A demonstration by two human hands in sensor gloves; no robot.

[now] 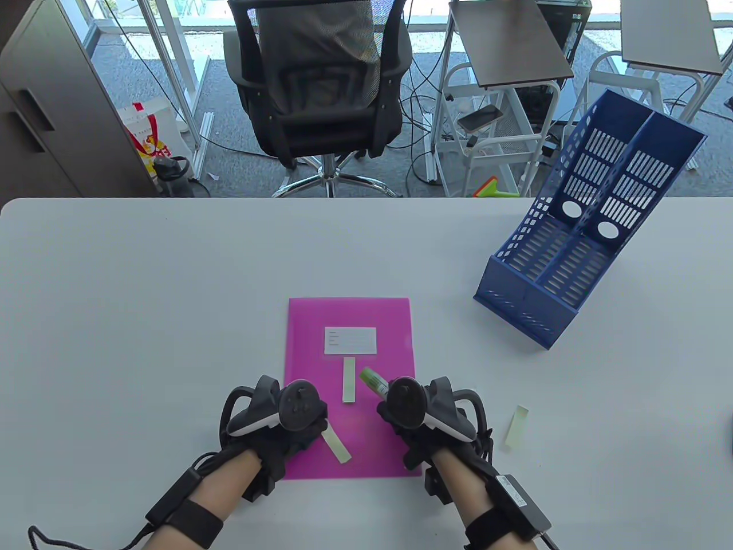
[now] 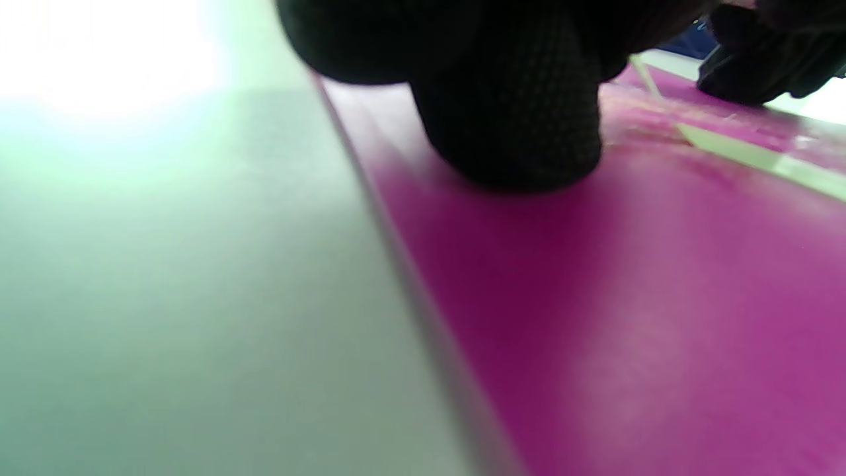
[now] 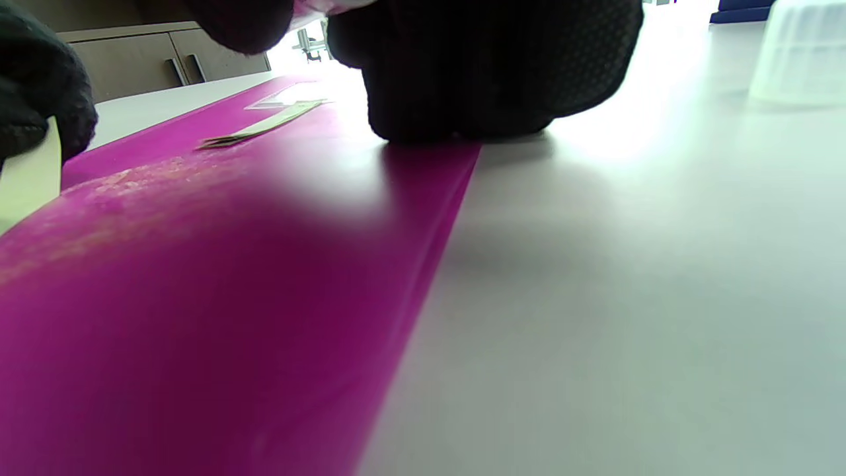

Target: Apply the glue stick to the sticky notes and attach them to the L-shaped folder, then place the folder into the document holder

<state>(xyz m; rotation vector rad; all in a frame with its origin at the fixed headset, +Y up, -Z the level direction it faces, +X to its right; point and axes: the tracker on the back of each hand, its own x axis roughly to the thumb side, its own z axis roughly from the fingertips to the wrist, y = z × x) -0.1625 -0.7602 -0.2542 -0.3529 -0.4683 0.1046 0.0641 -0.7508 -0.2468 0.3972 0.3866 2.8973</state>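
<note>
A magenta L-shaped folder [image 1: 366, 441] lies flat in front of me, bearing a white label [image 1: 350, 340]. One pale green sticky note [image 1: 349, 380] lies on it below the label. My left hand [image 1: 309, 428] rests on the folder's lower left and pinches a second sticky note [image 1: 337, 446], which sticks out to the right. In the right wrist view that note [image 3: 26, 178] hangs from a left-hand finger. My right hand [image 1: 395, 401] grips a green glue stick [image 1: 372, 380] at the folder's right edge, tip pointing up-left. The blue document holder [image 1: 578, 229] stands at the far right.
A third sticky note [image 1: 517, 426] lies on the white table [image 1: 143, 298] to the right of my right hand. A translucent white cap-like object [image 3: 803, 53] sits on the table further right. An office chair [image 1: 320, 86] stands behind the far edge.
</note>
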